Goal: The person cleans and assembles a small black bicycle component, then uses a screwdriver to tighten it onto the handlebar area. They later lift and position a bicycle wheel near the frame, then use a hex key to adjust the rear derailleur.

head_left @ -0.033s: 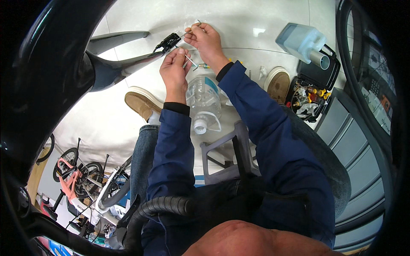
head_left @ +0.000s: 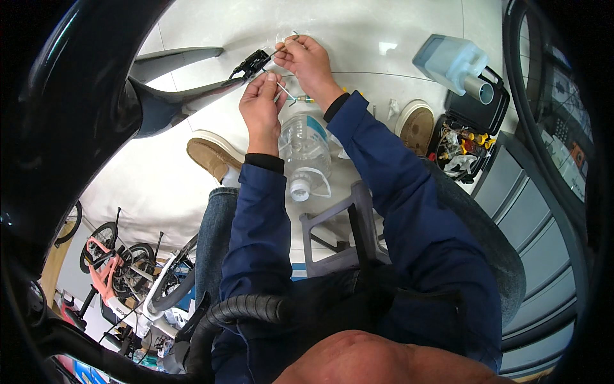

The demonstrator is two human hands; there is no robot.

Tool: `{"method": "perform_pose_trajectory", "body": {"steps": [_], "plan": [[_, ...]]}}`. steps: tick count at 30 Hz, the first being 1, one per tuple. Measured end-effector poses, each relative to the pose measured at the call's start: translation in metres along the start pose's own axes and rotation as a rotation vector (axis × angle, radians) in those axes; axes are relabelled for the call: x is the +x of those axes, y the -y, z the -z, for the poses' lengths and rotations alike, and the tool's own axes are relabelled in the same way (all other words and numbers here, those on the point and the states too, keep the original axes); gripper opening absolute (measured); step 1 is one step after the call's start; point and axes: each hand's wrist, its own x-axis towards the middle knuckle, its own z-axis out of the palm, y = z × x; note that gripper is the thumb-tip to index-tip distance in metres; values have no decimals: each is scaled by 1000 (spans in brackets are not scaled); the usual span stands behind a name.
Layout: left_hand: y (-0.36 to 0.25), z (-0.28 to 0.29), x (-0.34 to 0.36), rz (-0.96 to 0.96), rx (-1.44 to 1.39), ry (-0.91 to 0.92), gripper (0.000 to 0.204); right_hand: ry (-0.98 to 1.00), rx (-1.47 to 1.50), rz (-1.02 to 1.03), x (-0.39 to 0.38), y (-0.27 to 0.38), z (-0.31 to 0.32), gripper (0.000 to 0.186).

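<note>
A black brake caliper (head_left: 253,63) sits at the end of a dark fork leg (head_left: 192,97). My left hand (head_left: 261,102) is closed just below the caliper, pinching a silver hex key (head_left: 287,91) whose bent end sticks out past the fingertips. Right of the caliper, my right hand (head_left: 308,63) pinches a thin, dark hex key (head_left: 279,50). That key's one end points at the caliper, and its bent end shows above the fingers. Whether either key's tip is seated in a bolt, I cannot tell.
A large clear plastic bottle (head_left: 306,150) lies below my hands, near a grey stool (head_left: 329,246). At right are a bluish jug (head_left: 448,63), an open black case (head_left: 476,105) of small parts and a grey cabinet (head_left: 531,221). Taped handlebar (head_left: 249,310) is close by; bicycles (head_left: 121,275) stand lower left.
The bent end of the hex key in my right hand has shifted very slightly to the left. Nothing else visibly differs.
</note>
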Motion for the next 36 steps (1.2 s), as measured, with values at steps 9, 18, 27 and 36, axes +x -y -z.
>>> {"method": "perform_pose_trajectory", "body": {"steps": [9,18,27,36], "plan": [[2,2,1,-5,-5,4,15,-21,-60,110,0,7,2,12],[1,1,0,4,-9,-1,16,63,6,-31,1,3,0,14],[1,1,0,7,-10,-5,16,69,-40,79,0,4,1,11],[2,-1,0,-12,-38,-15,15,41,75,-82,6,-7,2,14]]}}
